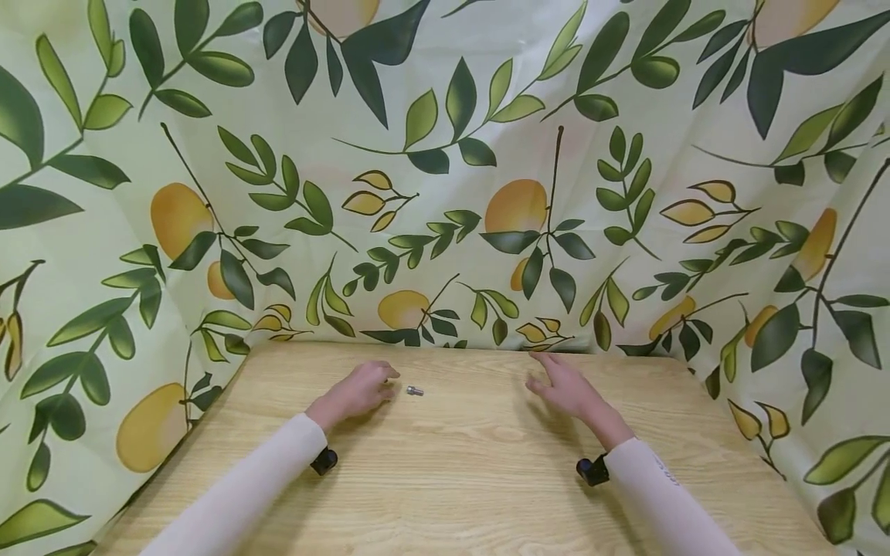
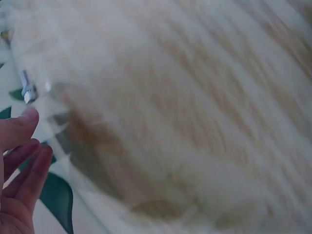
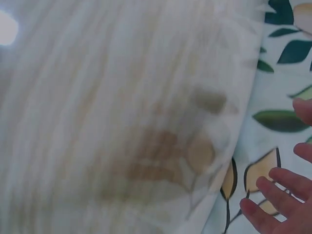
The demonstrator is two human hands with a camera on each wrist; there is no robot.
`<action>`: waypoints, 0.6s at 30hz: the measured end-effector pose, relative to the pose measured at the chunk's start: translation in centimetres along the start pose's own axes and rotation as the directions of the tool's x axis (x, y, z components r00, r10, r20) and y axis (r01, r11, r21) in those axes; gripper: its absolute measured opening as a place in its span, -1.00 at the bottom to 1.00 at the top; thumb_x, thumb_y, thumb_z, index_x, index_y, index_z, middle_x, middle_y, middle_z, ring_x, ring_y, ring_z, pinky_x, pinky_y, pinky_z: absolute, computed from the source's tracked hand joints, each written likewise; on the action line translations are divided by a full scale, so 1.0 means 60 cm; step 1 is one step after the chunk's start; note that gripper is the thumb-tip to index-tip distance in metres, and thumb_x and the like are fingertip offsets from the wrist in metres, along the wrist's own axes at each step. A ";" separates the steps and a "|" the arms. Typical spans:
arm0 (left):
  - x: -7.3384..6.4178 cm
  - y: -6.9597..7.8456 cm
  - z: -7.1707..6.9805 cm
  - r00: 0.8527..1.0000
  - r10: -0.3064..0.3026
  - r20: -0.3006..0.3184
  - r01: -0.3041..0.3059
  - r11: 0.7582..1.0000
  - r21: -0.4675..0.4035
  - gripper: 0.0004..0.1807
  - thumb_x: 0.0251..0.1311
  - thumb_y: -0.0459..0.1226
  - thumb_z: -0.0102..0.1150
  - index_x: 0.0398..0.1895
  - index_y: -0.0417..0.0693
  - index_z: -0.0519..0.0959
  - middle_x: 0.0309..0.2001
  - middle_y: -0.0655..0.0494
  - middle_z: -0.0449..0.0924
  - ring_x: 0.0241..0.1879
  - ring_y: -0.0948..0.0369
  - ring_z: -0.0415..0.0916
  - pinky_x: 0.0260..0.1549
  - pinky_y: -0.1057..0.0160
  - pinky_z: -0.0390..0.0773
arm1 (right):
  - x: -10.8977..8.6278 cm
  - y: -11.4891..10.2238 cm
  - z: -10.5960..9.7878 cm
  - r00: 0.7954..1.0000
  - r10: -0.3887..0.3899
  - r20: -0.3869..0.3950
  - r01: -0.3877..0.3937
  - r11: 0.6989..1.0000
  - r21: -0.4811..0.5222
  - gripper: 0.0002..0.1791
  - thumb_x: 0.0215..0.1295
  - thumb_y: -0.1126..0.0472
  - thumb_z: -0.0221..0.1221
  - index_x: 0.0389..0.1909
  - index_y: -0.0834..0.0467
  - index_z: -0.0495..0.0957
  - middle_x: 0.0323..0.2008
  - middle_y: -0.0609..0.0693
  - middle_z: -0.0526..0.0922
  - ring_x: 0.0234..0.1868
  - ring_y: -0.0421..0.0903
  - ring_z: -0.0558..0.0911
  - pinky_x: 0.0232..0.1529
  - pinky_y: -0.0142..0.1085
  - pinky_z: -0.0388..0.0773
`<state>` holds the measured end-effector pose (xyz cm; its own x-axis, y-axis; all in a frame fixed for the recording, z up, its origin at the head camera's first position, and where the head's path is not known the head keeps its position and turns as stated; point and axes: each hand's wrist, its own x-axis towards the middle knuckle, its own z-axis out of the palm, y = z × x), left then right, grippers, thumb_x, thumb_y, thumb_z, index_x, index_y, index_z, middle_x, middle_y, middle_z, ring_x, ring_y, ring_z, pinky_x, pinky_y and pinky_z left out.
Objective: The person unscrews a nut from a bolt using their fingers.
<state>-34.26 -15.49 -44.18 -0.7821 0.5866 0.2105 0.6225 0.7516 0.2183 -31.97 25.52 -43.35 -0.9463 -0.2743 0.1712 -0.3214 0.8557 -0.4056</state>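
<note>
A small silvery metal bolt (image 1: 415, 391) lies on its side on the wooden table (image 1: 445, 479). Just left of it hovers my left hand (image 1: 358, 391), fingers loosely bent toward the bolt and a small gap between. In the left wrist view the bolt (image 2: 28, 89) shows just past the thumb tip, and nothing sits between the thumb and fingers of the left hand (image 2: 22, 156). My right hand (image 1: 572, 388) is over the right part of the table, fingers spread and holding nothing. The right wrist view shows the fingers of that right hand (image 3: 287, 195) apart.
A cloth (image 1: 445, 185) printed with fruit and leaves hangs behind the table and along both its sides. Black wrist cameras sit under the left cuff (image 1: 324, 462) and the right cuff (image 1: 592, 469). The tabletop is glossy and mirrors the hands.
</note>
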 end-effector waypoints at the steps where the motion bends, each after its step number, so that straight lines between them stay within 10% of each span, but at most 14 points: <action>1: 0.001 0.002 0.005 1.000 0.021 -0.002 -0.021 1.000 0.011 -0.71 0.26 -0.40 0.34 0.03 -0.34 0.67 0.00 -0.18 0.73 0.03 -0.07 0.68 0.11 -0.03 0.70 | 0.001 -0.005 0.008 1.000 -0.012 0.001 0.012 1.000 0.006 -0.28 0.49 0.03 0.16 0.55 0.23 0.22 0.49 0.42 0.29 0.43 0.46 0.37 0.35 0.41 0.39; 18: 0.046 0.045 0.040 0.997 0.078 0.001 -0.078 0.997 -0.003 -0.94 0.26 -0.35 0.38 -0.36 -0.03 0.76 -0.34 0.17 0.73 -0.37 0.35 0.51 -0.36 0.39 0.57 | 0.007 -0.064 0.060 0.996 -0.080 0.036 0.077 0.994 0.079 -0.26 0.42 0.13 0.25 0.56 0.15 0.24 0.47 0.34 0.36 0.44 0.36 0.41 0.42 0.31 0.40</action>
<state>-34.80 -11.09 -45.26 -0.7313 0.6435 0.2260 0.6815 0.7026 0.2045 -31.24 20.57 -44.96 -0.9183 -0.3573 0.1707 -0.3949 0.7946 -0.4611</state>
